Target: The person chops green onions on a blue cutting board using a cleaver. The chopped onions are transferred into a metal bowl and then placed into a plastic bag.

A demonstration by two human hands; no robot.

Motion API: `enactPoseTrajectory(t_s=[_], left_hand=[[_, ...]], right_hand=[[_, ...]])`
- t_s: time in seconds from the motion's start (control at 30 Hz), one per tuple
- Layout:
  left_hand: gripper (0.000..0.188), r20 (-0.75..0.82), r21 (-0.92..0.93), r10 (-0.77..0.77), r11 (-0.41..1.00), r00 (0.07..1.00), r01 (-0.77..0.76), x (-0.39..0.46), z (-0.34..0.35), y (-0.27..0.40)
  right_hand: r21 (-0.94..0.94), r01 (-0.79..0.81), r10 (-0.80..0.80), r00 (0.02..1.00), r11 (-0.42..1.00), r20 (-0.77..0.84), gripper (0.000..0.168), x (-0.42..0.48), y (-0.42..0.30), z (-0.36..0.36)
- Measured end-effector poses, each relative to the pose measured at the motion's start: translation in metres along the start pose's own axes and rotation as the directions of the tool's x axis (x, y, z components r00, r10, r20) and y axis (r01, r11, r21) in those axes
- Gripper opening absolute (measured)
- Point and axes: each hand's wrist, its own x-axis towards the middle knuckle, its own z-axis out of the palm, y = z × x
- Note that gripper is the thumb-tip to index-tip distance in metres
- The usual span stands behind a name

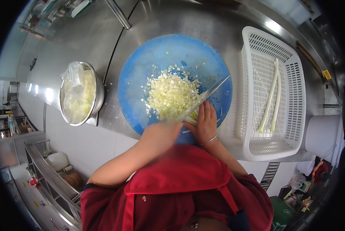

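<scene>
Blurred by motion, my left hand (163, 134) grips a kitchen knife (208, 94), whose handle is hidden in the fist. The blade slants up and to the right across a round blue cutting board (175, 43). My right hand (205, 119) presses white-green scallion stalks (193, 116) onto the board, its fingers right beside the blade. Most of those stalks are covered by the hand and knife. A heap of chopped scallion (172, 93) lies mid-board, left of the blade, with loose bits scattered around it.
Right of the board, a white slotted plastic basket (246, 95) holds two long scallion stalks (273, 98). At left stands a steel bowl (99, 101) containing pale food and a clear plastic bag (74, 76). A metal post (119, 14) rises from the steel worktop (172, 21) beyond the board.
</scene>
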Motion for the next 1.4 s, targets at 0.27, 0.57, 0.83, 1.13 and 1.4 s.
enactPoseTrajectory(t_s=[0.27,0.57,0.83,1.13,1.4], left_hand=[[0.027,-0.101,0.001,0.121,0.993,0.988,-0.121,-0.031,-0.018,-0.001],[0.028,0.011,0.059,-0.032,0.998,0.999,0.031,-0.054,-0.02,0.0],[0.035,-0.008,0.021,0.004,1.0,1.0,-0.004,-0.005,0.001,0.004],[0.029,-0.108,-0.001,0.12,0.993,0.987,-0.12,-0.028,-0.016,0.002],[0.028,0.022,0.05,-0.027,0.998,0.999,0.026,-0.054,-0.017,0.004]], right_hand=[[0.081,-0.045,0.041,0.998,0.996,0.05,0.092,-0.002,0.002,-0.014],[-0.03,0.003,-0.003,1.0,1.0,-0.001,0.081,-0.007,0.003,-0.003],[-0.023,0.009,-0.009,1.0,1.0,0.012,0.081,-0.005,0.003,-0.001],[0.062,-0.04,0.039,0.999,0.997,0.024,0.094,-0.011,0.002,-0.014],[-0.026,-0.03,0.032,0.997,0.999,0.066,0.088,-0.013,0.001,-0.009]])
